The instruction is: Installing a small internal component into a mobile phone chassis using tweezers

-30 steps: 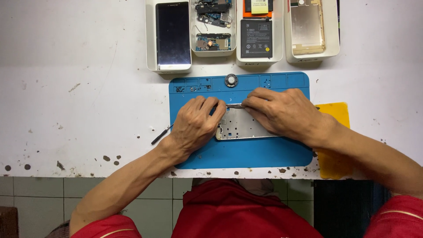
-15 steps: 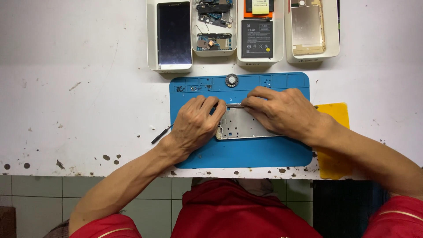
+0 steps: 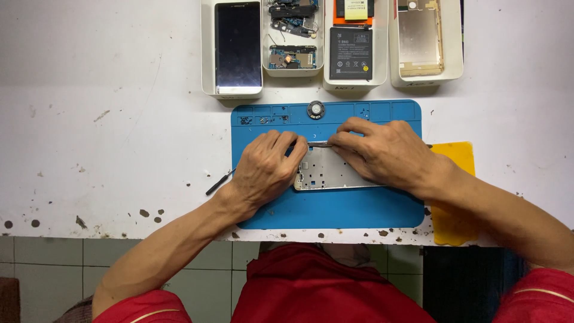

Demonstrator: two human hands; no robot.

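A silver phone frame (image 3: 326,173) lies flat on a blue work mat (image 3: 326,206). My left hand (image 3: 266,170) rests on the frame's left end, fingers curled over it. My right hand (image 3: 382,152) lies across the frame's right part and pinches a thin metal tool (image 3: 318,143) at the frame's top edge. The fingertips of both hands nearly meet there. Most of the frame's right half is hidden under my right hand.
Several white trays line the back edge: one with a phone screen (image 3: 237,48), one with circuit boards (image 3: 292,57), one with a battery (image 3: 351,52), one with a gold back cover (image 3: 420,39). A round part (image 3: 315,109) sits on the mat's top. A dark tool (image 3: 219,182) and a yellow sheet (image 3: 452,191) flank the mat.
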